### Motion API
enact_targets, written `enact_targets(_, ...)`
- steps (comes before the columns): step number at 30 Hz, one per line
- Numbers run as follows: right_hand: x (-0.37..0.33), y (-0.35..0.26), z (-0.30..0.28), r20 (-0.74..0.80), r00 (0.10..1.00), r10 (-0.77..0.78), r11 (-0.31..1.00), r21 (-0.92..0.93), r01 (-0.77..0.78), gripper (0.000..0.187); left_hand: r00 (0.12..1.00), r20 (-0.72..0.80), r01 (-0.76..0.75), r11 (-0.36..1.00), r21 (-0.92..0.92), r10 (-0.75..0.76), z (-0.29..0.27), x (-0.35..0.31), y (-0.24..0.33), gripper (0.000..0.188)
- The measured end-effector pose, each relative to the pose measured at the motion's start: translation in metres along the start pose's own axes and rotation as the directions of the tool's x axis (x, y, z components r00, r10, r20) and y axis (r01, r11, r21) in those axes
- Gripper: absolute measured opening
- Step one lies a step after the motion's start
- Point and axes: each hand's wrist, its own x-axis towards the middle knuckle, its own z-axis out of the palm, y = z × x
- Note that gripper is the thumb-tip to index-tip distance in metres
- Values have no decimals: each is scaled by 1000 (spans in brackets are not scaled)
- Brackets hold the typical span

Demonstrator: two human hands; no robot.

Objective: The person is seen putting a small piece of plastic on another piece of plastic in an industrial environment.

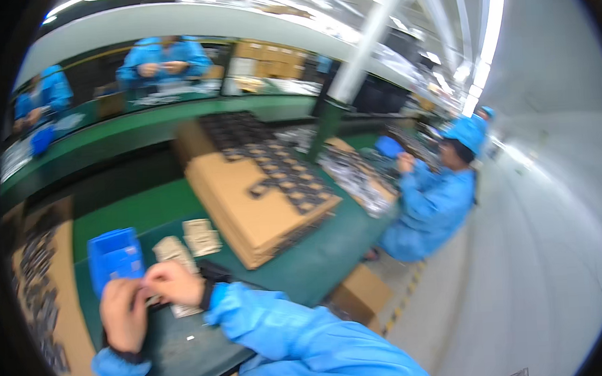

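My left hand (124, 314) and my right hand (177, 284) meet just in front of a blue plastic bin (116, 255). Both have their fingers bent and pinched together at the fingertips. Whatever sits between them is small, blurred and mostly hidden by the fingers. Inside the bin lie a few small pale pieces. Beige bundles (201, 237) rest beyond my right hand, and another beige bundle (172, 252) is partly covered by it. Close to my right wrist is a dark object (215, 271) that I cannot make out. A tiny white piece (190, 337) lies on the green table (207, 343).
Stacked cardboard sheets (227, 202) carry rows of black parts (279, 169) beyond my hands. More dark parts (42, 290) cover a cardboard sheet (76, 322) at left. A co-worker in blue (431, 205) sits at right, near an open carton (361, 294). Other people work across the bench.
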Motion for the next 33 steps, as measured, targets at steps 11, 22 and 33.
enact_targets(11, -23, -20, -2, -152, 988, -26, 999, 20, 29, 15, 998, 46, 51, 988, -148, -44, 22, -5, 7, 14)
enact_targets(22, -25, -32, -14, 14, 993, 115, 976, 186, -116, 25, 996, 24, 91, 994, -67, -89, 12, 7, 2, 10)
enact_targets(33, -33, -41, -3, -131, 982, 135, 987, 108, -121, 12, 996, 41, 91, 977, -193, -85, 3, -6, -8, 32)
